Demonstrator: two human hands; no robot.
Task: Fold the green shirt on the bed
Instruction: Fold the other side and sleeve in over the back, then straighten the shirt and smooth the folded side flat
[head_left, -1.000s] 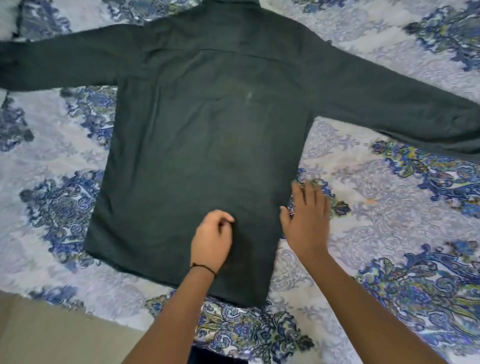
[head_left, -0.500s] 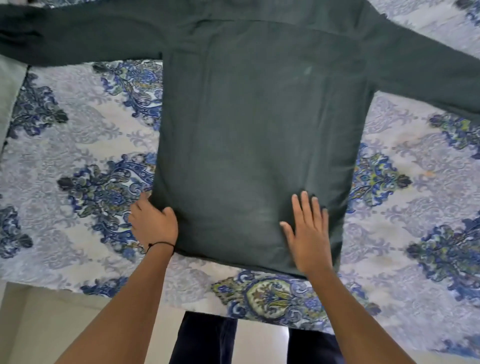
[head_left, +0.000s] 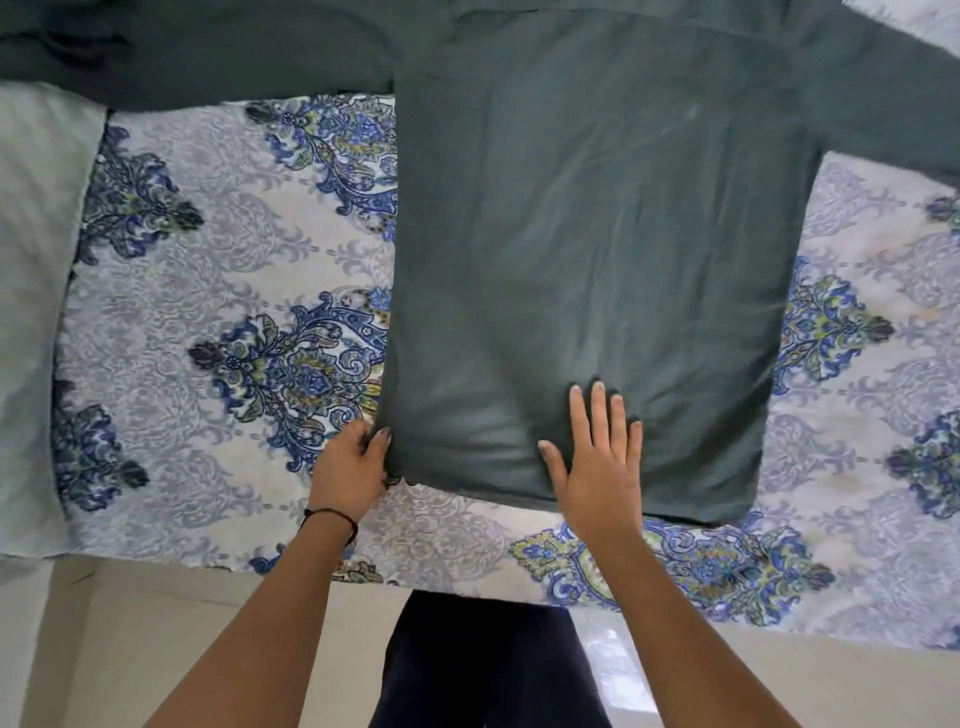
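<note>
The dark green shirt (head_left: 597, 234) lies flat and back-up on the bed, both long sleeves spread out to the sides. Its collar end is cut off by the top of the frame. My left hand (head_left: 350, 467) pinches the lower left corner of the hem, thumb on top of the cloth. Flat on the lower middle of the shirt rests my right hand (head_left: 597, 457), palm down and fingers spread, close to the hem.
The bed carries a white sheet with blue floral patterns (head_left: 234, 312). A pale green pillow (head_left: 31, 312) lies at the left edge. The bed's near edge (head_left: 467, 587) runs just below the hem, with beige floor (head_left: 156, 639) and my dark trousers (head_left: 483, 665) beneath.
My left hand slid from the hem's middle to its left corner and gripped it. My right hand moved from the sheet onto the shirt, then left toward the middle. My view shifted left.
</note>
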